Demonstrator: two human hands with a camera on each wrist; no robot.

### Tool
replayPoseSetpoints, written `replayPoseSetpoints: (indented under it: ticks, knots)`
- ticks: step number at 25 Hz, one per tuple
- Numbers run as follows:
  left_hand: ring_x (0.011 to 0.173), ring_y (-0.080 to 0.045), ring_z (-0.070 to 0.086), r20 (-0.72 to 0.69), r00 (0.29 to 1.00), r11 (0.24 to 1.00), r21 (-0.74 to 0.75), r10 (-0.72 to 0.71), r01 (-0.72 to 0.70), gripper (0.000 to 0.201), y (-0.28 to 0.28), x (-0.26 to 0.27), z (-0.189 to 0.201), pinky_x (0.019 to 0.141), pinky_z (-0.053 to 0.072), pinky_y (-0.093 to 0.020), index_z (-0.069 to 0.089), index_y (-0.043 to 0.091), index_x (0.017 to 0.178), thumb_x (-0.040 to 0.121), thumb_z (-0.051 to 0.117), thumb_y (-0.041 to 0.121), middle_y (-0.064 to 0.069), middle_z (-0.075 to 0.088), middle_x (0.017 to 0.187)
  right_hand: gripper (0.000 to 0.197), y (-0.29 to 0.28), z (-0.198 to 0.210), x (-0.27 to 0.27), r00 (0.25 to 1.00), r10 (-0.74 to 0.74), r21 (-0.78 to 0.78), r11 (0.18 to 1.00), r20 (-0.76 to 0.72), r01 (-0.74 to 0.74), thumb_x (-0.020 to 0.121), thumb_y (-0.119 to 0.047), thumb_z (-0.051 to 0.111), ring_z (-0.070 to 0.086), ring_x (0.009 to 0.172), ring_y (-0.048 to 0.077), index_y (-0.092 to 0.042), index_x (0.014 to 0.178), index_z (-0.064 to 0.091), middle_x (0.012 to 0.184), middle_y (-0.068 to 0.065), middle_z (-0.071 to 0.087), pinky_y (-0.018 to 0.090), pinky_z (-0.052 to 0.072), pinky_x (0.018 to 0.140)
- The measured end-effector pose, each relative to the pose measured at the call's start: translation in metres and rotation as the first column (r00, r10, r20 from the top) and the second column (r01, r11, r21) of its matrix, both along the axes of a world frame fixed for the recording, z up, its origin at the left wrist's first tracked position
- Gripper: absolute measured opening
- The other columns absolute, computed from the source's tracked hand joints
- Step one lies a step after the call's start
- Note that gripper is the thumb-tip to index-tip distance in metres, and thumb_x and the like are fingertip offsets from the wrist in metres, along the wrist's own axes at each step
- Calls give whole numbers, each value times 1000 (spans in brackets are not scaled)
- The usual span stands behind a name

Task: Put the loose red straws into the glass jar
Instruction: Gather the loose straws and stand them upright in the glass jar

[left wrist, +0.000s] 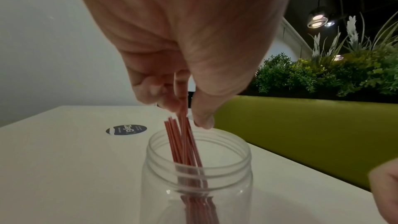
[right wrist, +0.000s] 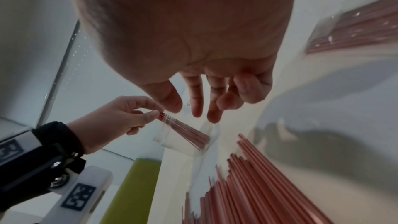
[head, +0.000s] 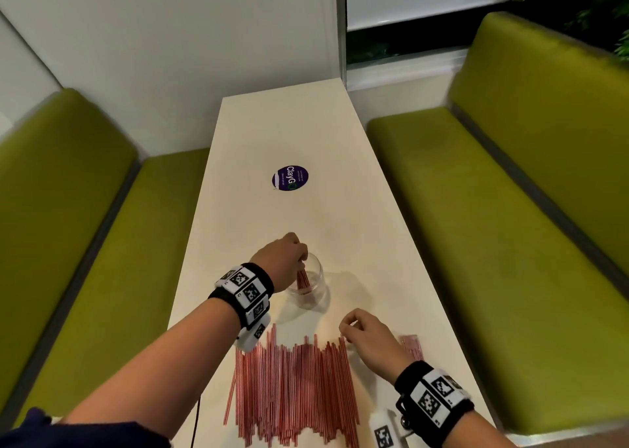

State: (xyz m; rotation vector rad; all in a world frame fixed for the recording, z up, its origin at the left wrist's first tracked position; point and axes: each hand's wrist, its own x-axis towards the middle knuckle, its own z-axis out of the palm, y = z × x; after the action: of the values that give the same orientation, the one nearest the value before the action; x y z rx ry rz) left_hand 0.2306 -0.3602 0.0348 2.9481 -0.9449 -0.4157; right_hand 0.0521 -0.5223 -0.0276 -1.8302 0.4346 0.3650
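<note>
Hands differ — left hand point(head: 284, 255) pinches red straws point(left wrist: 184, 144) in glass jar point(left wrist: 197, 176), right hand point(head: 366, 333) hangs relaxed, empty.

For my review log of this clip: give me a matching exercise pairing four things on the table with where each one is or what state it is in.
Column one:
1. left hand
2. right hand
3. glass jar
4. loose red straws

Column two:
A. upright, lidless, a few straws inside
B. spread flat at the table's near end
C. pinching straws over the jar mouth
D. empty, fingers loosely curled, above the pile

Pairs: 1-C, 2-D, 3-A, 4-B
</note>
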Motion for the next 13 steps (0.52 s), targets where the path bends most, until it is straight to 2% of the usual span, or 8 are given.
replayPoseSetpoints:
  ticks: [2, 4, 6, 7, 9, 10, 11, 13]
  knots:
    - [88, -29, 64, 112, 993, 995, -98, 46, -35, 21, 8, -7, 7, 73, 54, -40, 63, 20, 116, 97, 55, 20, -1, 48, 131, 13, -4, -4, -3, 998, 59, -95, 994, -23, -61, 95, -34, 58, 56, 69, 13, -21, 98, 60, 79, -2, 64, 28, 44, 67]
    - [79, -24, 64, 146, 974, 946, -302, 173, -123, 19, 16, -26, 15, 70, 52, -36, 64, 21, 114, 97, 56, 22, 3, 50, 127, 23, -9, -10, -7, 984, 152, -280, 944, -96, -173, 92, -41, 58, 61, 78, 14, -21, 104, 58, 89, -2, 66, 29, 49, 72]
    - [74, -14, 60, 62, 955, 835, -503, 291, -222, 12, 26, -58, 15, 71, 50, -31, 65, 24, 105, 97, 57, 25, 8, 59, 110, 29, -11, -16, -9, 945, 234, -422, 851, -228, -313, 91, -42, 55, 62, 91, 18, -18, 108, 59, 103, 2, 66, 29, 51, 75]
    - [72, -8, 59, -31, 943, 773, -563, 332, -291, 9, 30, -78, 10, 70, 51, -29, 65, 27, 100, 97, 57, 26, 11, 62, 100, 30, -10, -18, -10, 927, 252, -436, 827, -278, -356, 90, -40, 54, 63, 92, 19, -16, 107, 60, 105, 3, 65, 27, 49, 69]
    - [67, -7, 61, -260, 883, 666, -583, 390, -466, 9, 36, -121, -7, 65, 57, -30, 65, 32, 92, 97, 58, 27, 13, 65, 88, 27, -6, -19, -12, 902, 283, -421, 811, -326, -406, 89, -40, 58, 63, 85, 20, -14, 98, 61, 99, 5, 66, 23, 40, 56]
    - [68, -8, 63, -341, 847, 641, -553, 409, -532, 9, 37, -139, -18, 65, 59, -31, 65, 33, 92, 96, 59, 29, 13, 66, 87, 27, -3, -18, -12, 892, 303, -424, 797, -335, -430, 88, -42, 62, 60, 81, 19, -15, 92, 59, 94, 5, 64, 23, 37, 54]
    - [70, -7, 64, -384, 824, 658, -498, 417, -565, 8, 38, -154, -32, 68, 59, -30, 66, 33, 92, 96, 59, 30, 13, 66, 88, 29, 1, -17, -13, 878, 329, -426, 779, -348, -460, 88, -45, 66, 57, 78, 18, -16, 90, 57, 91, 3, 62, 23, 37, 53]
    - [80, -1, 62, -428, 822, 763, -360, 376, -536, 8, 37, -176, -55, 78, 58, -27, 66, 33, 97, 95, 59, 33, 15, 65, 91, 36, 12, -13, -14, 835, 378, -441, 719, -399, -536, 86, -48, 68, 58, 80, 18, -15, 98, 59, 93, 3, 61, 25, 43, 60]
